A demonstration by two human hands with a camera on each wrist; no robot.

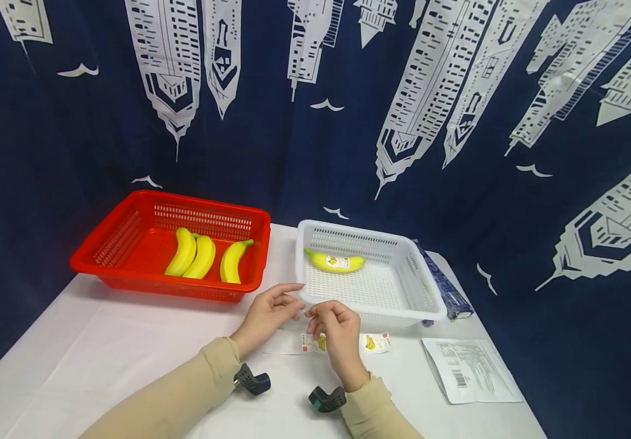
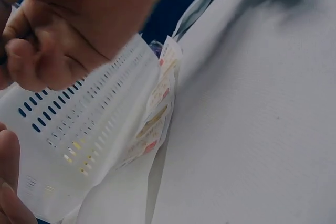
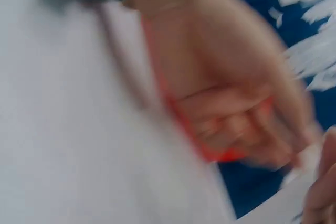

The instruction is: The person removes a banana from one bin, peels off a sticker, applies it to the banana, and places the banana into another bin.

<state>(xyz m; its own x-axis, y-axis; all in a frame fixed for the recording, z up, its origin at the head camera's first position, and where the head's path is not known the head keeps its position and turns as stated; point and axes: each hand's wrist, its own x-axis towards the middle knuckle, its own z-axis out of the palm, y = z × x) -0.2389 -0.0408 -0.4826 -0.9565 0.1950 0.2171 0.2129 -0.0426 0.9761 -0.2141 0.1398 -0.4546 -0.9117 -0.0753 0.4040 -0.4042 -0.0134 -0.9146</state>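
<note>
My left hand (image 1: 268, 317) is by the white basket's near-left corner, its fingers loosely bent toward my right hand (image 1: 337, 335). The right hand's fingers curl above a strip of banana stickers (image 1: 374, 344), thumb and index tips close together; whether they pinch anything cannot be seen. In the right wrist view a small whitish patch shows at the left hand's (image 3: 226, 77) fingertips, too blurred to identify. A banana with a sticker (image 1: 338, 263) lies in the white basket (image 1: 367, 314). The strip (image 2: 152, 124) runs along the basket's side in the left wrist view.
On the left stands a red basket (image 1: 156, 283) holding several bananas (image 1: 200, 257). At the right lie a white packet (image 1: 474, 372) and, behind the white basket, a dark blue package (image 1: 449, 289). A dark blue patterned curtain (image 1: 260, 122) hangs behind the table.
</note>
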